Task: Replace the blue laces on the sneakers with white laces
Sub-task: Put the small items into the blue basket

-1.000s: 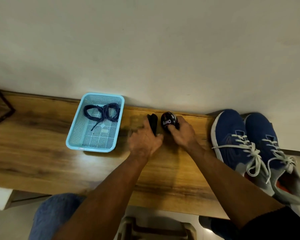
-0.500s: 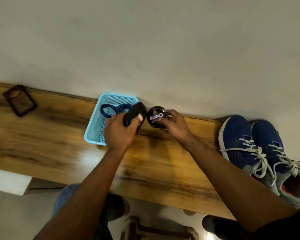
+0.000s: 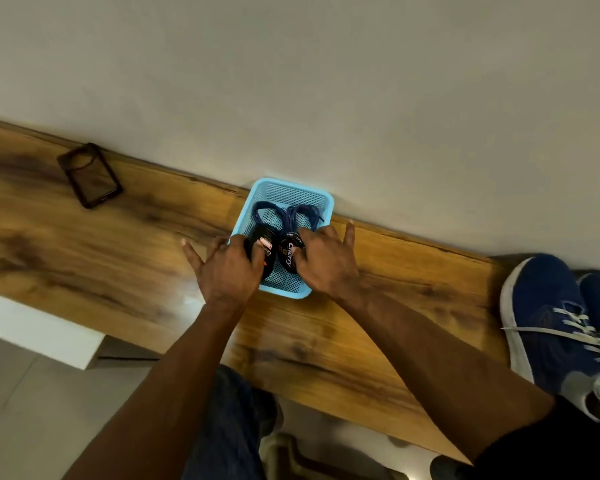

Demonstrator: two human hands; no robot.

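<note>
Sneakers (image 3: 555, 327) at counter's (image 3: 118, 258) right end, toes toward wall; basket (image 3: 326, 202) holds blue laces (image 3: 288, 214); left hand (image 3: 227, 271) grips black brush (image 3: 262, 251), right hand (image 3: 326, 261) grips tin (image 3: 289, 254).

Left hand (image 3: 227, 268) gripping, right hand (image 3: 326, 261) gripping, little fingers splayed, forearms converging

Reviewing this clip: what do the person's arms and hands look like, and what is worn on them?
Both forearms are bare to the left hand and right hand. No gloves, watch or rings are visible. A dark sleeve covers the right upper arm; the left shows no sleeve in frame.
</note>
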